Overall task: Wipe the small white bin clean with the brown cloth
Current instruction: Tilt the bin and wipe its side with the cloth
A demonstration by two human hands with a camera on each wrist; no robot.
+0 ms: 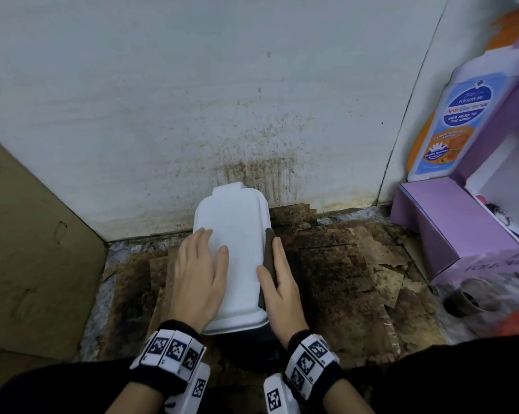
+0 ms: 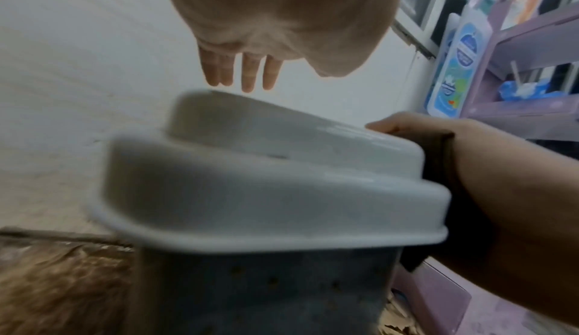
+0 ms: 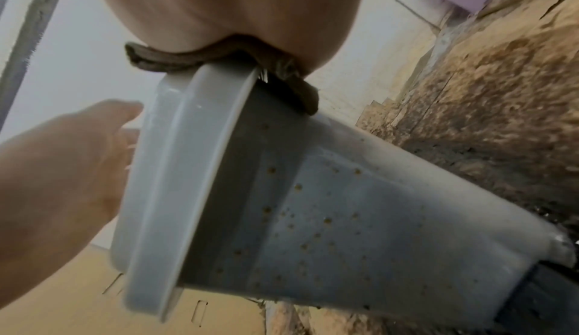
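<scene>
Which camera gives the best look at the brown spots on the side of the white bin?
The right wrist view: the white bin fills it side-on, its wall dotted with brown spots. The left wrist view shows only a blurred, shadowed strip of wall with a few spots under the lid. The head view looks down on the lid, hiding the side.

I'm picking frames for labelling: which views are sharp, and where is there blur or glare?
Head view: sharp at centre on the white bin and both hands, smeared at the right edge over the purple box. Left wrist view: the bin's lid rim is soft and smeared, with small glare streaks on top. Right wrist view: clearer, brown specks on the bin wall legible, brown cloth slightly soft.
</scene>
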